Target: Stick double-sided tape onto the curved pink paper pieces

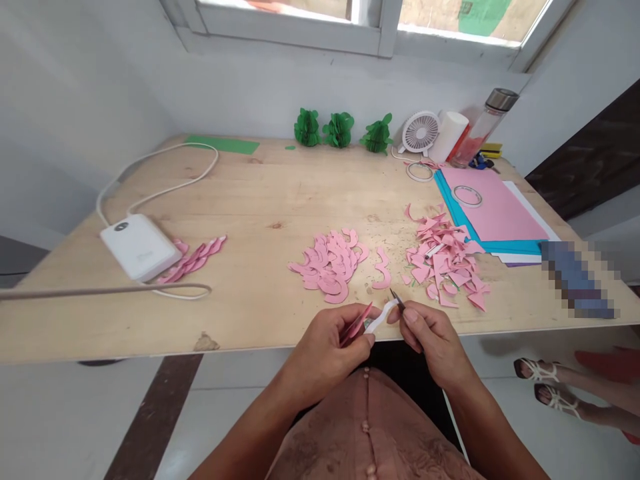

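My left hand (337, 343) is closed round a small stack of pink paper pieces (359, 325), folded or layered together. From its fingertips a wavy white strip (383, 315) runs across to my right hand (425, 330). That hand pinches a slim dark tool with a pointed tip (398, 301); most of it is hidden, so I cannot tell whether it is tweezers or scissors. The tip lies against the far end of the strip. Just beyond both hands are a heap of curved pink paper cutouts (330, 263) and a few loose wavy cutouts (383, 270).
Pink paper scraps (445, 257) lie to the right, beside coloured sheets (500, 207) with a tape roll (467, 196) on top. Green paper shapes (339, 130), a small fan (421, 133) and a bottle (483, 130) line the back. A power bank (140, 247) with its cable sits left.
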Motion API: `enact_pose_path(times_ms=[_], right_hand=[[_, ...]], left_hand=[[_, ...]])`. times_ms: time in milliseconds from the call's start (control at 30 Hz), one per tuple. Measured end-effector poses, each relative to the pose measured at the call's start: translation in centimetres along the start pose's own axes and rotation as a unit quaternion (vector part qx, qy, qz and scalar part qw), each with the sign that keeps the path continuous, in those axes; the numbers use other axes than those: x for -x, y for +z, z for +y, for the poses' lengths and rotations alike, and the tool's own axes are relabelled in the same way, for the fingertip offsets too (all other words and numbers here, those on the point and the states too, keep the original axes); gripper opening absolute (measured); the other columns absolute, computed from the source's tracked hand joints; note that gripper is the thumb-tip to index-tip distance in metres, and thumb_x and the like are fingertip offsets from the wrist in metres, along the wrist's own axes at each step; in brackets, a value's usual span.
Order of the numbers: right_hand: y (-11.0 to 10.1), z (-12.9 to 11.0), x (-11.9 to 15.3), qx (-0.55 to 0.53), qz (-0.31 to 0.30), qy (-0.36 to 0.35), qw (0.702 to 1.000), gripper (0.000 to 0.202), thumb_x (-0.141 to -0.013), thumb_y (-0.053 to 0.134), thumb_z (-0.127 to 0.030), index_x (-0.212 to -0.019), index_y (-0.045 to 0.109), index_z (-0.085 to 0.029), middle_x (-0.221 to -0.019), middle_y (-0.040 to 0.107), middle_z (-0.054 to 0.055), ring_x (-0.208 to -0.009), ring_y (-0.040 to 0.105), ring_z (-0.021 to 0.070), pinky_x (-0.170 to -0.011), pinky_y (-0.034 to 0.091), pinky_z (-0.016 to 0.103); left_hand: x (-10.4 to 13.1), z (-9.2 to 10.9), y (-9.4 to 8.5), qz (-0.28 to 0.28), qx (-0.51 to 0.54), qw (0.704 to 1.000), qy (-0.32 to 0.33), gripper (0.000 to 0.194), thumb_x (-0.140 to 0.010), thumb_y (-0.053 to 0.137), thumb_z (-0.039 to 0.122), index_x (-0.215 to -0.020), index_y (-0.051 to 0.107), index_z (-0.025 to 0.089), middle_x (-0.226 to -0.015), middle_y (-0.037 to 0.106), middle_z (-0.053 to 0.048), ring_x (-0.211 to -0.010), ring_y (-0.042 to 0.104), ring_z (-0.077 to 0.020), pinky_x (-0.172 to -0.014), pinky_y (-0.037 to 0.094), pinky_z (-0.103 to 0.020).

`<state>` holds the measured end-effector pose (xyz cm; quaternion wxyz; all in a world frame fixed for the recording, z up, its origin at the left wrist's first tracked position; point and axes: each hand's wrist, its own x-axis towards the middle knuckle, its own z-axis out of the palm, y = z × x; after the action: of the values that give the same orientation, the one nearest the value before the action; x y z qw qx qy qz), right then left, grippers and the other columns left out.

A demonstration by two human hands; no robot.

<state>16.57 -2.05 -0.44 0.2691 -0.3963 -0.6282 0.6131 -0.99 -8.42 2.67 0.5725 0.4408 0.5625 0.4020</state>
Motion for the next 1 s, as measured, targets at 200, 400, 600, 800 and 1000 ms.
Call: enact_pose_path(times_ms=[200,400,600,800,1000], right_hand=[[-0.12,0.21,-0.09,-0.008,-0.002,-0.001,1.0,0.036,-0.09,0.045,-0.047,-0.08,0.06,-0.015,-0.05,0.029,-0.007,-0.047,0.024,0.0084,-0.046,0.017,0.025],[-0.12,0.24,-0.13,0.005,0.024,0.021,0.999,0.038,-0.089,0.046,-0.048,-0.075,0.059,-0.015,-0.048,0.028,-0.007,-0.046,0.023,0.008,-0.044,0.015,0.025],[-0.02,0.12,-0.1,0.006,0.011,-0.007,1.0,0.034,-0.089,0.048,-0.046,-0.079,0.061,-0.016,-0.053,0.033,-0.006,-0.049,0.027,0.0087,-0.047,0.019,0.025],[-0.13,0.57,-0.05,-0.012,0.034,-0.005,0.999,0.034,-0.09,0.047,-0.046,-0.08,0.06,-0.016,-0.052,0.029,-0.007,-0.049,0.024,0.009,-0.048,0.019,0.025],[-0.38,0.19,0.16,0.016,0.028,-0.011,0.999,0.033,-0.088,0.049,-0.046,-0.08,0.06,-0.016,-0.054,0.032,-0.006,-0.05,0.028,0.0091,-0.047,0.021,0.025]], left_hand=[[0.0,0.06,-0.1,0.001,-0.006,1.0,-0.002,0.019,-0.076,0.054,0.025,-0.083,0.067,0.014,-0.06,0.044,0.003,-0.056,0.04,-0.0103,-0.053,0.032,-0.022],[0.0,-0.05,-0.14,-0.004,-0.006,1.0,0.007,0.02,-0.076,0.054,0.024,-0.086,0.068,0.014,-0.059,0.044,0.003,-0.056,0.039,-0.0102,-0.053,0.031,-0.022],[0.11,-0.21,-0.37,-0.008,-0.01,1.0,-0.004,0.027,-0.08,0.051,0.023,-0.102,0.065,0.015,-0.061,0.04,0.005,-0.055,0.035,-0.0088,-0.051,0.027,-0.021],[0.39,-0.03,-0.4,-0.006,-0.004,1.0,-0.014,0.029,-0.079,0.052,0.021,-0.104,0.065,0.015,-0.06,0.039,0.006,-0.053,0.033,-0.0079,-0.048,0.025,-0.021],[0.2,0.17,-0.32,0.027,0.021,0.999,-0.02,0.03,-0.076,0.055,0.023,-0.103,0.065,0.013,-0.056,0.035,0.007,-0.048,0.032,-0.0069,-0.045,0.026,-0.021]])
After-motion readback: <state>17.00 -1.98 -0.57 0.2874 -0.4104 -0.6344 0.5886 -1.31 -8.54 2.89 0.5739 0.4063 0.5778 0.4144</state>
